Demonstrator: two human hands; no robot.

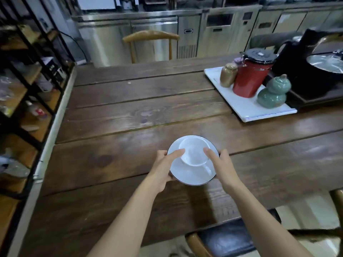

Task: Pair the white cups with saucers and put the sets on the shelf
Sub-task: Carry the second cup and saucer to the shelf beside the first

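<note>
A white cup (pixel 194 152) sits on a white saucer (pixel 191 176) with a thin dark rim, held just above the wooden table (pixel 130 115). The cup's handle points toward me. My left hand (pixel 165 166) grips the saucer's left edge, thumb resting on the cup's rim. My right hand (pixel 220 166) grips the right edge, its thumb also against the cup. The shelf (pixel 24 93), a black metal frame with wooden boards, stands to the left of the table.
A white tray (pixel 246 106) at the table's right carries a red canister (pixel 250 76), a gold jar (pixel 228 75) and a green gourd jar (pixel 272 91). A black pot (pixel 323 71) sits beyond it. Wooden chairs stand at the far side (pixel 150 37) and near me (pixel 228 240).
</note>
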